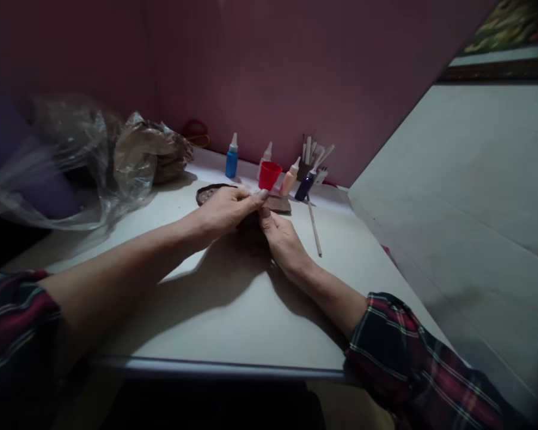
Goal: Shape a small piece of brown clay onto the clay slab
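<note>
My left hand (228,212) and my right hand (280,236) meet over the middle of the white table (233,322). Thumbs and fingers are pinched close together, and whatever they grip is mostly hidden in shadow beneath them. Just behind my left hand lies a brown, shallow, rimmed piece (206,192) that looks like clay. A flat brown slab (278,204) shows beyond my right fingertips. A red cup (269,175) stands right behind the thumbs. To the right of my right hand lies a thin stick-like tool (314,230).
A blue bottle (232,158), a peach bottle (289,179) and a dark purple bottle (305,187) stand along the back. Brushes and tools fill a holder (305,170). Crumpled clear plastic bags (134,155) and scissors (199,140) lie at the back left. A pink wall rises behind.
</note>
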The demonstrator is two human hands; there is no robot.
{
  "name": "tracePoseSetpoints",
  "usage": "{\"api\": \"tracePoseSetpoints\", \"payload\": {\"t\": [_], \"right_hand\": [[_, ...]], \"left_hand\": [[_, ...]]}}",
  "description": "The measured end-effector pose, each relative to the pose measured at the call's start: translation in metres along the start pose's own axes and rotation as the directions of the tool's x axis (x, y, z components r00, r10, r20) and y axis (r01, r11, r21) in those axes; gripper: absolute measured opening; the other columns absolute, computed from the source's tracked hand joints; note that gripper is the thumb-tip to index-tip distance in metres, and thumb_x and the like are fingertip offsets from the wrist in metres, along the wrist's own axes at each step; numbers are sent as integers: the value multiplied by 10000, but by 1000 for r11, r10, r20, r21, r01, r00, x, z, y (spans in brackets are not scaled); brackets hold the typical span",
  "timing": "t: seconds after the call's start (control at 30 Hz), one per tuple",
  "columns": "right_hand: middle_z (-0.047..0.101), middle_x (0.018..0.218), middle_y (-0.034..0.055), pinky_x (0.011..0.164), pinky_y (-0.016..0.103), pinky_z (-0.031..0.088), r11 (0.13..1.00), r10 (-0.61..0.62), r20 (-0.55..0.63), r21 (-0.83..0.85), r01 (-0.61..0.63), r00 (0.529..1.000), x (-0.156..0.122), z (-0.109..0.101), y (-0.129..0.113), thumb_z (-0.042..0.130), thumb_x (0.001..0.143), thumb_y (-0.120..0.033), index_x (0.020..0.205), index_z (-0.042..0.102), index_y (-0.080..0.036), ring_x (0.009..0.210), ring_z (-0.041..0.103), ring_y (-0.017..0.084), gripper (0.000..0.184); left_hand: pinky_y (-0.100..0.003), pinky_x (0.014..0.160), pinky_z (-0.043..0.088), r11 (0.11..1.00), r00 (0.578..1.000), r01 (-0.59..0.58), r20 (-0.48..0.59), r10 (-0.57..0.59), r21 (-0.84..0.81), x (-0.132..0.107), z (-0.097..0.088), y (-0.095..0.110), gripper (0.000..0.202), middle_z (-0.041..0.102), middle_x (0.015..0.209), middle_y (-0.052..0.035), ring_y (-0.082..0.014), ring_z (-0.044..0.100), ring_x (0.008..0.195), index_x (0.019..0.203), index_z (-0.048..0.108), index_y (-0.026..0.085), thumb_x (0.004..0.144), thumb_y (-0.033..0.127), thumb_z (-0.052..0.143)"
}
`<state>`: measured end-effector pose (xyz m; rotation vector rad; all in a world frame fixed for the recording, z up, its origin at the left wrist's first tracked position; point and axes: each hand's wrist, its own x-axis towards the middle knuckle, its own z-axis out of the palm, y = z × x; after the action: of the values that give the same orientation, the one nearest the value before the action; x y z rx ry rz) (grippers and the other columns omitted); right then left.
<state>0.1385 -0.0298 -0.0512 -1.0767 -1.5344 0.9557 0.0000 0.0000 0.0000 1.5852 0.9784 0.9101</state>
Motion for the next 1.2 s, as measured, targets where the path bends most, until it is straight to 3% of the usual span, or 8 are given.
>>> {"api": "tracePoseSetpoints", "payload": {"t": [0.17, 0.37, 0.6, 0.73, 0.83, 0.93, 1.03, 1.2], "right_hand": [[584, 619, 8, 409, 220, 388, 975, 142, -46, 181, -131, 989, 0, 3, -2, 458, 825, -658, 808, 598, -181, 489, 513, 115, 498], [620, 607, 6, 399, 208, 430, 955, 145, 22, 258, -145, 989, -2, 8, -6, 548, 803, -602, 796, 576, -174, 456, 531, 102, 429], [627, 620, 15, 376, 229, 417, 954, 167, -216, 280, -102, 962, 4, 1, -1, 587, 777, -585, 822, 614, -166, 441, 525, 114, 422], [615, 628, 9, 402, 226, 384, 959, 70, -406, 278, 50, 911, 9, -7, -2, 501, 849, -557, 837, 572, -185, 445, 508, 103, 380], [636, 779, 26, 508, 244, 441, 970, -92, -444, 164, 182, 891, 8, -8, -6, 493, 880, -499, 911, 565, -202, 570, 550, 112, 307], [628, 932, 41, 671, 272, 486, 952, -274, -433, 3, 305, 859, 4, -6, -12, 527, 890, -400, 999, 566, -216, 781, 589, 139, 217], [623, 1010, 45, 834, 320, 478, 928, -367, -420, -101, 358, 830, 0, -5, -16, 528, 898, -340, 1044, 558, -232, 922, 591, 159, 184], [641, 1021, 40, 916, 358, 454, 912, -376, -186, -248, 327, 908, 0, -8, -15, 584, 851, -257, 1005, 615, -232, 966, 586, 179, 160]], "left_hand": [[-211, 391, 282, 999, 999, 3, -33, -2, 48, 5, -5, -4, 428, 549, 497, -24, -98, 439, 413, 575, 641, 137, 791, 502, 589], [-206, 348, 280, 979, 988, 143, -30, -149, -142, 6, -6, -10, 390, 569, 476, -32, -93, 449, 347, 583, 624, 134, 825, 436, 580], [-197, 358, 386, 801, 934, 355, 152, -323, -482, 9, -11, -11, 324, 650, 639, -70, -120, 563, 449, 735, 642, 128, 892, 372, 497], [-190, 376, 419, 788, 919, 395, 204, -339, -471, 10, -12, -11, 297, 675, 688, -104, -126, 595, 494, 820, 645, 99, 911, 321, 470], [-190, 380, 432, 781, 907, 419, 259, -333, -463, 9, -11, -12, 233, 681, 725, -104, -160, 649, 578, 852, 639, 103, 905, 268, 483], [-255, 519, 546, 760, 899, 430, 306, -313, -487, 7, -8, -12, 168, 682, 782, -93, -185, 678, 672, 890, 629, 107, 895, 167, 472], [-347, 686, 590, 729, 894, 432, 357, -270, -530, 5, -8, -11, 224, 672, 830, -118, -206, 673, 759, 906, 624, 93, 915, 244, 459], [-387, 717, 592, 703, 896, 388, 422, -137, -596, 3, -8, -13, 380, 645, 811, -92, -180, 634, 732, 894, 646, 121, 900, 447, 451]]}}
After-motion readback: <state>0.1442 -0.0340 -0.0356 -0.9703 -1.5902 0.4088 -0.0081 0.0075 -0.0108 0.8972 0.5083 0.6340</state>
